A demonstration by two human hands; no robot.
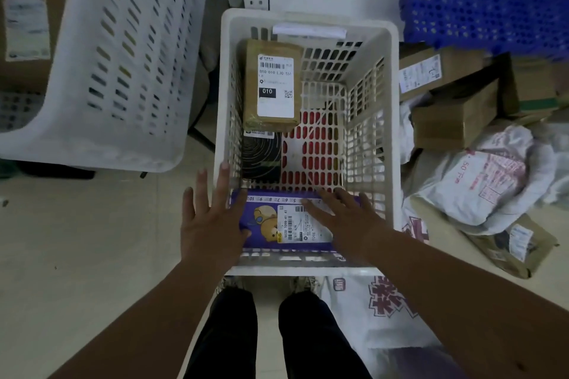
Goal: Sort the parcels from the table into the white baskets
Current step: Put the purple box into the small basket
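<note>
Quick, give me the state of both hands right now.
Left hand: open, fingers spread, at the left edge of the purple parcel in the white basket.
Right hand: open, flat on the same parcel.

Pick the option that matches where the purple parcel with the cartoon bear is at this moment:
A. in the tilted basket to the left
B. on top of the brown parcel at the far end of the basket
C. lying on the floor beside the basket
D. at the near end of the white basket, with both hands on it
D: the purple parcel sits at the near end inside the white basket, with the left hand and right hand spread open against it.
</note>
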